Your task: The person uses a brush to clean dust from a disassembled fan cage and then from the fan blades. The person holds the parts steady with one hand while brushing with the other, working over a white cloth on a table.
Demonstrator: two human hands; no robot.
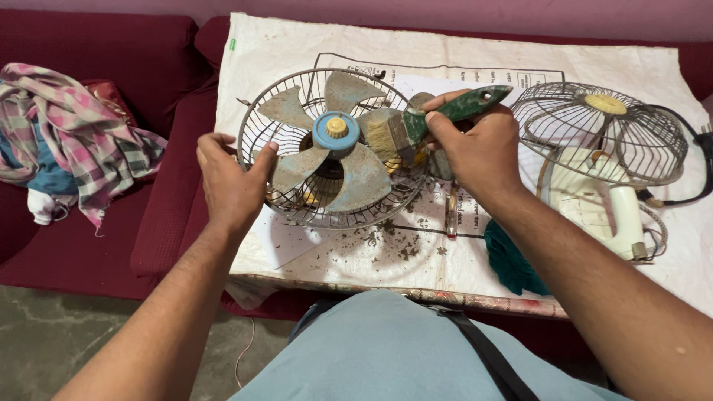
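Fan between hands, left hand gripping guard (dusty)

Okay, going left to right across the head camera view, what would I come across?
Checked cloth pile → left hand on the cage rim → blue fan blades in the rear grille → paintbrush → right hand → detached front grille → black cord.
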